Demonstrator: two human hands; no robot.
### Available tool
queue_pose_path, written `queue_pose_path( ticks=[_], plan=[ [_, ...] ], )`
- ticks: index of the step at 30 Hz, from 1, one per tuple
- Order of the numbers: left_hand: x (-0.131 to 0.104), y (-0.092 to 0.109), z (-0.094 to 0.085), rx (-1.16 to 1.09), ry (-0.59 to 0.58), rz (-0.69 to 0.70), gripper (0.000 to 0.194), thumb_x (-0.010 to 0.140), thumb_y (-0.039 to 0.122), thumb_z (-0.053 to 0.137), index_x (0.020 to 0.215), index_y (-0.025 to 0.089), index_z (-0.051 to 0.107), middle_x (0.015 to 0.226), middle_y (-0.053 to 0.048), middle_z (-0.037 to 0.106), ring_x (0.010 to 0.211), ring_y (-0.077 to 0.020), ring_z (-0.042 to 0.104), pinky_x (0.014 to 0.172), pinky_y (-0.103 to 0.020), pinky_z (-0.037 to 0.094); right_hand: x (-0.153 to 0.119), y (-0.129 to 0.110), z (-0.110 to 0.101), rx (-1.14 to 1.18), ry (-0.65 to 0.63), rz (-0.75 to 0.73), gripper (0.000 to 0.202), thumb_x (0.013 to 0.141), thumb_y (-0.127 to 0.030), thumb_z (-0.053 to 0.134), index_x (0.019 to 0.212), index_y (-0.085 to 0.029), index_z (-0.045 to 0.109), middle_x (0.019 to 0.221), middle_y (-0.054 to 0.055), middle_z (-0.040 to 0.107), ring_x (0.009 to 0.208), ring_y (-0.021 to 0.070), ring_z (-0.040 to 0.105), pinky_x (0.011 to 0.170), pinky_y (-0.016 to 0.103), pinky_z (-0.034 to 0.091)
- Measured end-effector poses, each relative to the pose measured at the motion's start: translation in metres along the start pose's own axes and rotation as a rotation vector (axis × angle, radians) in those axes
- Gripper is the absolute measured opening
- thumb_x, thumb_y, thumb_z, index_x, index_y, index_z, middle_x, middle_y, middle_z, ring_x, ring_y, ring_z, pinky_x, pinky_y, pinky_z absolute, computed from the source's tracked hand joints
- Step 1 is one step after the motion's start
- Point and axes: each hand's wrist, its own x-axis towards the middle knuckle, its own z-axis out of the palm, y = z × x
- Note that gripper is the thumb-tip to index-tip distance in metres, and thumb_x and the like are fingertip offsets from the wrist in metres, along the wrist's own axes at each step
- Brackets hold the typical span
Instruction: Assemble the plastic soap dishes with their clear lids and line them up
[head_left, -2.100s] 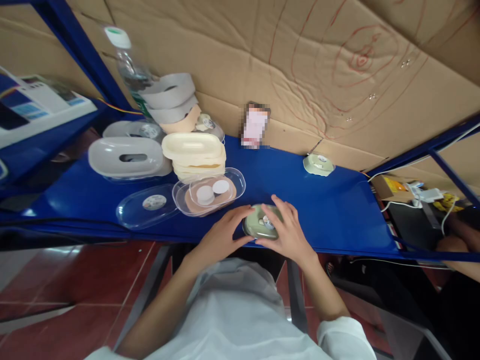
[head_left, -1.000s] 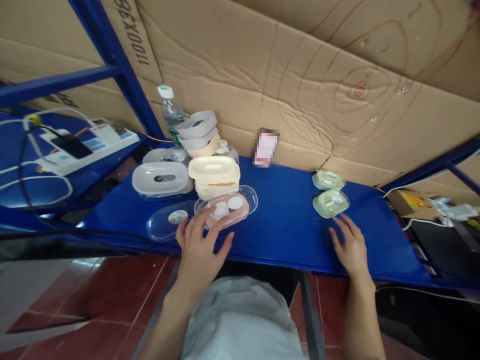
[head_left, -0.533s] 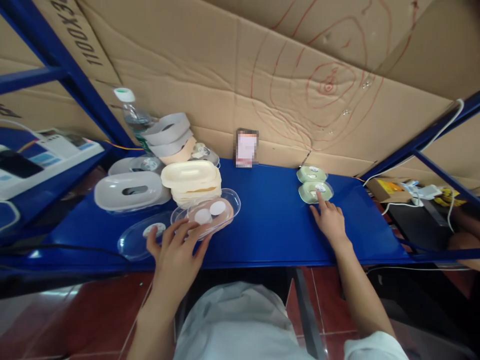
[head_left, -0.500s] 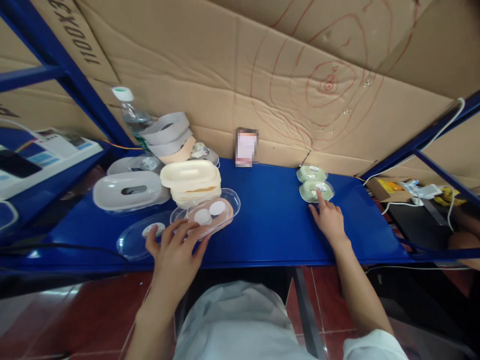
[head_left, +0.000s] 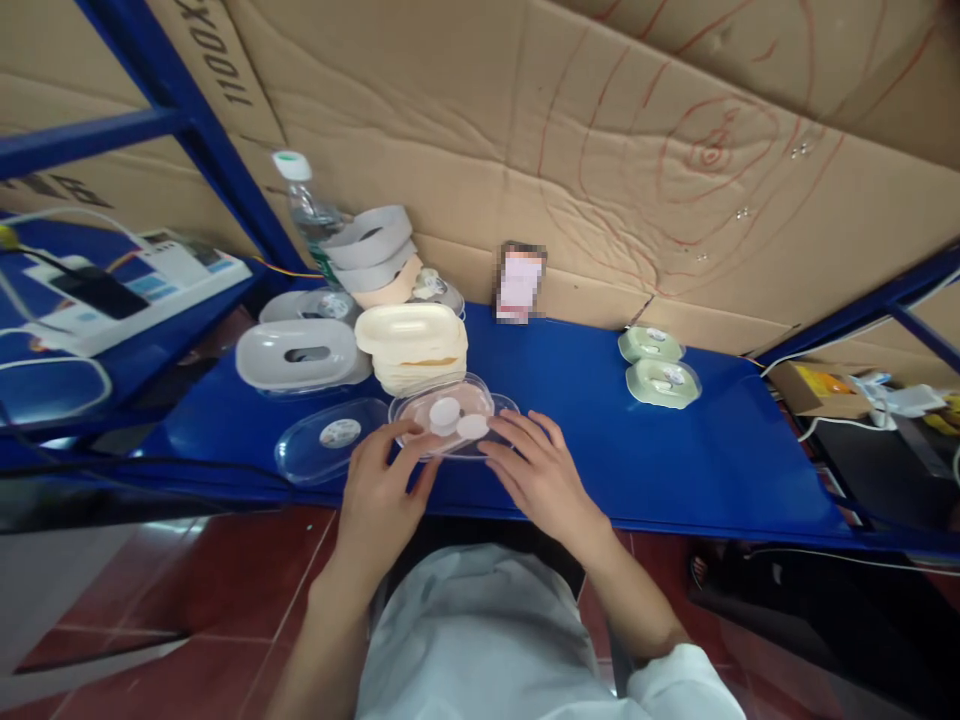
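A pale pink oval piece [head_left: 425,408] sits in a clear plastic case at the front of the blue table, with a white round disc [head_left: 445,414] and a second white disc [head_left: 473,427] on it. My left hand [head_left: 386,480] grips the case's left and near edge, fingers curled over it and thumb at the front. At the right end, my right hand [head_left: 544,475] has its fingers apart, their tips by the second disc and the case edge. Left of my left hand lies a clear oval lid [head_left: 307,450] with a round label [head_left: 340,433].
Cream oval pieces [head_left: 411,328] are stacked behind the case. Beside them are a grey oval piece [head_left: 259,355], stacked grey rings [head_left: 371,240] and a bottle [head_left: 307,205]. Two green cased pieces [head_left: 652,345] stand right; a phone [head_left: 521,283] leans on the cardboard [head_left: 450,160].
My right hand has left the green cased pieces and come left to the pink piece's case. My left hand has closed on the case's edge. The view has shifted slightly.
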Motion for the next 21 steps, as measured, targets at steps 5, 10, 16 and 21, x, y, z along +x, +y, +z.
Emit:
queue_pose_path(
  ticks=[5, 10, 16, 21],
  plan=[
    [-0.005, -0.007, -0.007, -0.031, -0.017, -0.048, 0.043, 0.099, 0.020, 0.069, 0.140, 0.033, 0.062, 0.153, -0.013, 0.053, 0.141, -0.0353, 0.056, 0.116, -0.057, 0.049, -0.026, 0.018, 0.003, 0.113, 0.167, 0.098, 0.018, 0.108, -0.021, 0.062, 0.118, -0.026, 0.076, 0.121, 0.005, 0.081, 0.127, 0.0239, 0.072, 0.112, 0.048, 0.052],
    [-0.010, -0.014, -0.017, -0.068, 0.024, -0.180, 0.046, 0.098, 0.016, 0.064, 0.141, 0.029, 0.057, 0.159, -0.015, 0.049, 0.148, -0.0369, 0.050, 0.121, -0.063, 0.045, -0.085, 0.048, -0.001, 0.059, 0.223, 0.259, 0.016, 0.106, -0.022, 0.064, 0.117, -0.026, 0.076, 0.118, 0.008, 0.080, 0.120, 0.0285, 0.073, 0.103, 0.052, 0.056],
    [-0.014, -0.037, -0.031, 0.038, 0.269, -0.355, 0.048, 0.087, 0.001, 0.054, 0.131, 0.021, 0.060, 0.152, -0.019, 0.055, 0.151, -0.0382, 0.047, 0.125, -0.069, 0.038, -0.112, 0.072, 0.008, -0.046, 0.171, 0.403, 0.019, 0.109, -0.030, 0.059, 0.114, -0.024, 0.076, 0.128, 0.011, 0.076, 0.125, 0.0320, 0.069, 0.105, 0.056, 0.055],
    [-0.001, -0.062, -0.032, 0.108, 0.292, -0.463, 0.047, 0.088, 0.007, 0.057, 0.135, 0.011, 0.056, 0.162, -0.025, 0.046, 0.156, -0.0433, 0.040, 0.129, -0.071, 0.027, -0.112, 0.071, 0.015, -0.115, 0.116, 0.373, 0.033, 0.110, -0.033, 0.056, 0.139, -0.024, 0.067, 0.155, 0.015, 0.061, 0.147, 0.0374, 0.054, 0.115, 0.062, 0.047]
  ],
)
